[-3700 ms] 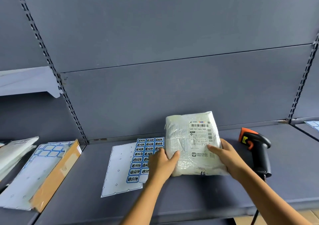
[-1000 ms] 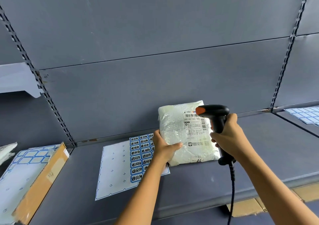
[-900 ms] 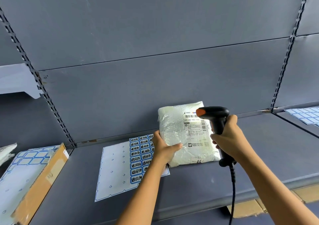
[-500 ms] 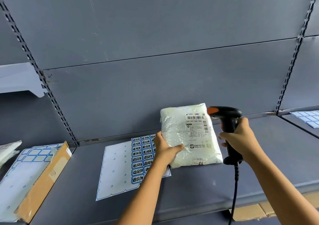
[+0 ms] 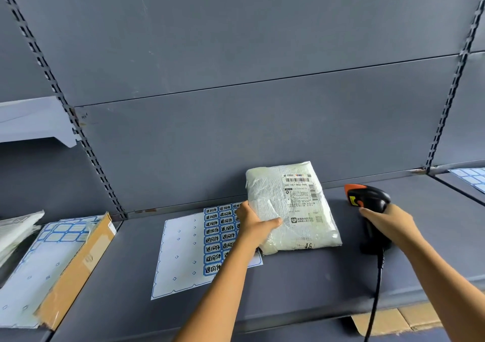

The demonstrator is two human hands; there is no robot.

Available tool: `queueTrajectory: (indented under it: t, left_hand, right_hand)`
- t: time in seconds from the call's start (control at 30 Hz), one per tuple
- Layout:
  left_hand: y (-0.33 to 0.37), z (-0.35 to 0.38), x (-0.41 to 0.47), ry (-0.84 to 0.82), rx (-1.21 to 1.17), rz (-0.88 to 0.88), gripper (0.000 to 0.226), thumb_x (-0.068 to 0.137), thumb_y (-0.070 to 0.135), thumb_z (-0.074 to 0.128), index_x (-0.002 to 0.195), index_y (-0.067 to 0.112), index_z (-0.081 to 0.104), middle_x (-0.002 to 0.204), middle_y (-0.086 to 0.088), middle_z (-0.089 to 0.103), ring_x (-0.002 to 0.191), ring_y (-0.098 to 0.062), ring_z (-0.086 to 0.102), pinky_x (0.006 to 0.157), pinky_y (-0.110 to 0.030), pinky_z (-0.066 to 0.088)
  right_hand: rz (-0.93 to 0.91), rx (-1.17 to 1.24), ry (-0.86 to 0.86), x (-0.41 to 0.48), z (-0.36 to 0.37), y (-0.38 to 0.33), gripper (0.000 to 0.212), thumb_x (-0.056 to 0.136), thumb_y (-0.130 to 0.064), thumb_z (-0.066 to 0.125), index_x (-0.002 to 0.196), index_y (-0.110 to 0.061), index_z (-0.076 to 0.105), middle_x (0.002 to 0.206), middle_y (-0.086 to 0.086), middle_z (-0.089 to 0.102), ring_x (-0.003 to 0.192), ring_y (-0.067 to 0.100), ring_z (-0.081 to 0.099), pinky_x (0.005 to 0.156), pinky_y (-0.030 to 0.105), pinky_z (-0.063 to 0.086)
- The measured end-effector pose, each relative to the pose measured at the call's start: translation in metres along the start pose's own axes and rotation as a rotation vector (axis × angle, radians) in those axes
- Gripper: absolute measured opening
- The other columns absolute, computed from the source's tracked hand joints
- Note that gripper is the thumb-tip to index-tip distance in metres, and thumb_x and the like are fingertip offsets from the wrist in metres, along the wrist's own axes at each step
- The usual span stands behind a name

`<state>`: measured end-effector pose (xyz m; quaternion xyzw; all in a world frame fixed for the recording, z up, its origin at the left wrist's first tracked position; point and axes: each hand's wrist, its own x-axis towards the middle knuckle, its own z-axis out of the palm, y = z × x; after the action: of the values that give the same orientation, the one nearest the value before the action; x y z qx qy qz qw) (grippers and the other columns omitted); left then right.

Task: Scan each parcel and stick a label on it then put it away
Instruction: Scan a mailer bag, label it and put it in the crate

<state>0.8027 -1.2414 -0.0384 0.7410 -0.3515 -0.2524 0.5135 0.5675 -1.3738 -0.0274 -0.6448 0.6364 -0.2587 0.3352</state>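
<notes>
**Scanner lowered, label step due**

The sheet [image 5: 183, 250] of blue-framed labels lies on the shelf [image 5: 288, 284] as before, its right columns still full. The left hand [image 5: 256, 223] has kept its grip on the parcel's [image 5: 296, 210] left edge, thumb across the top and the other fingers hidden beneath. The change is on the right. A second ago the scanner [image 5: 367, 197] was held up over the barcode; now it has swung away and stands on the shelf just beside the parcel. The right hand [image 5: 388, 223] remains curled round its handle. The scan is probably done, so that hand should soon be free to peel a label.

The parcel rests mid-shelf, its left edge over the sheet's right side, its far end near the back panel. It is a soft white mailer with a dimpled, padded look. A printed shipping slip with a barcode covers its right half, and there are handwritten marks by the near edge.
</notes>
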Motion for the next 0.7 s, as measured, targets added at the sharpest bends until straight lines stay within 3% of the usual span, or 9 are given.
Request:
queueTrajectory:
  t: [0.07, 0.13, 0.2, 0.27, 0.33, 0.47, 0.57, 0.63, 0.7]
  left_hand:
    - [-0.002, 0.000, 0.001, 0.005, 0.025, -0.010, 0.074, 0.072, 0.018, 0.081, 0.127, 0.009, 0.033, 0.126, -0.005, 0.031, 0.119, -0.019, 0.040, 0.102, -0.032, 0.038]
    - [-0.003, -0.002, 0.004, 0.010, 0.103, -0.020, 0.072, 0.069, 0.028, 0.083, 0.124, 0.010, 0.039, 0.122, -0.004, 0.037, 0.119, -0.020, 0.044, 0.100, -0.032, 0.041]
    - [-0.003, -0.005, 0.008, 0.017, 0.295, -0.027, 0.071, 0.064, 0.048, 0.082, 0.116, 0.014, 0.047, 0.116, -0.002, 0.047, 0.116, -0.022, 0.049, 0.096, -0.035, 0.044]
    - [-0.004, -0.012, 0.010, 0.001, 0.541, -0.016, 0.073, 0.063, 0.066, 0.072, 0.111, 0.014, 0.052, 0.120, -0.004, 0.054, 0.115, -0.025, 0.050, 0.095, -0.038, 0.044]
    - [-0.006, -0.020, 0.011, -0.029, 0.720, 0.045, 0.069, 0.070, 0.071, 0.061, 0.107, 0.013, 0.055, 0.121, -0.006, 0.057, 0.114, -0.027, 0.051, 0.093, -0.038, 0.044]
    - [-0.016, -0.054, 0.004, -0.038, 0.581, 0.109, 0.059, 0.084, 0.056, 0.058, 0.129, 0.018, 0.052, 0.133, -0.002, 0.054, 0.121, -0.020, 0.050, 0.100, -0.034, 0.042]
    - [-0.025, -0.090, -0.011, -0.138, 0.525, 0.124, 0.060, 0.083, 0.048, 0.065, 0.135, 0.025, 0.047, 0.143, 0.007, 0.044, 0.130, -0.013, 0.043, 0.107, -0.029, 0.035]
    - [-0.033, -0.111, -0.022, -0.262, 0.646, 0.109, 0.068, 0.078, 0.049, 0.071, 0.137, 0.027, 0.045, 0.147, 0.009, 0.038, 0.135, -0.013, 0.036, 0.111, -0.030, 0.030]
    - [-0.042, -0.125, -0.033, -0.321, 0.794, 0.081, 0.076, 0.076, 0.052, 0.071, 0.141, 0.029, 0.038, 0.150, 0.011, 0.033, 0.139, -0.015, 0.027, 0.116, -0.033, 0.020]
  right_hand:
    - [0.017, -0.180, 0.008, 0.000, 0.002, 0.003, 0.063, 0.082, -0.059, 0.052, 0.108, -0.002, 0.058, 0.106, 0.020, 0.061, 0.104, 0.035, 0.052, 0.086, 0.038, 0.039]
    - [0.072, -0.244, 0.056, -0.001, 0.004, 0.005, 0.081, 0.082, -0.067, 0.049, 0.127, 0.001, 0.045, 0.129, 0.022, 0.048, 0.124, 0.037, 0.039, 0.101, 0.041, 0.032]
    - [0.128, -0.233, 0.131, -0.001, 0.004, 0.006, 0.088, 0.082, -0.070, 0.045, 0.132, 0.002, 0.038, 0.133, 0.021, 0.039, 0.129, 0.036, 0.032, 0.105, 0.042, 0.028]
    - [0.139, -0.255, 0.187, -0.002, 0.004, 0.007, 0.087, 0.082, -0.072, 0.041, 0.132, -0.001, 0.036, 0.132, 0.019, 0.036, 0.128, 0.036, 0.031, 0.104, 0.043, 0.026]
    - [0.060, -0.283, 0.262, -0.006, 0.006, 0.002, 0.078, 0.084, -0.066, 0.044, 0.130, -0.003, 0.038, 0.130, 0.020, 0.035, 0.125, 0.037, 0.031, 0.102, 0.045, 0.026]
    - [-0.338, -0.207, 0.399, -0.022, 0.024, -0.029, 0.054, 0.082, -0.032, 0.067, 0.120, -0.001, 0.045, 0.126, 0.026, 0.037, 0.117, 0.043, 0.033, 0.097, 0.051, 0.028]
    - [-0.658, -0.169, 0.266, -0.052, 0.050, -0.065, 0.044, 0.081, -0.020, 0.071, 0.115, 0.001, 0.053, 0.118, 0.025, 0.047, 0.108, 0.043, 0.041, 0.092, 0.045, 0.032]
    - [-0.807, -0.093, 0.027, -0.079, 0.069, -0.089, 0.034, 0.084, -0.017, 0.067, 0.112, -0.002, 0.055, 0.113, 0.014, 0.054, 0.101, 0.033, 0.049, 0.086, 0.031, 0.033]
    - [-0.799, 0.017, -0.257, -0.105, 0.088, -0.107, 0.028, 0.088, -0.019, 0.063, 0.113, -0.008, 0.055, 0.111, 0.004, 0.058, 0.095, 0.021, 0.056, 0.078, 0.022, 0.037]
